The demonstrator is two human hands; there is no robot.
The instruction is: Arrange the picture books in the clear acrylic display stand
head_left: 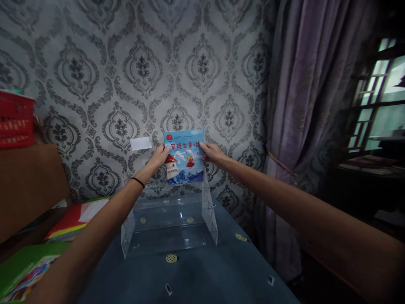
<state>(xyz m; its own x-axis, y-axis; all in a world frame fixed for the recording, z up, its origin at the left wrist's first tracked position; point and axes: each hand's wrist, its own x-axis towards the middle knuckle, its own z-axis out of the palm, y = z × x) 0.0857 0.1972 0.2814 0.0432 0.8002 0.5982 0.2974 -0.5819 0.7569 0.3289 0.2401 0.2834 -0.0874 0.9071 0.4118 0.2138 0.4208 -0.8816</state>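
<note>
A blue picture book (182, 172) with red Chinese title characters is held upright, its cover facing me. My left hand (160, 155) grips its left edge, thumb on the cover. On the opposite edge, my right hand (212, 153) pinches the book in the same way. Fingers behind the cover are hidden. Below and around the book stands a clear acrylic tiered rack (209, 207) on the table. Whether the book's lower edge touches the rack, I cannot tell.
The rack stands on a blue patterned tablecloth (202, 274). Coloured folders (68, 221) and a green folder (19, 261) lie at left, near a cardboard box (31, 185) and red basket (17, 120). A white paper (141, 143) is on the wall; a purple curtain (294, 105) hangs at right.
</note>
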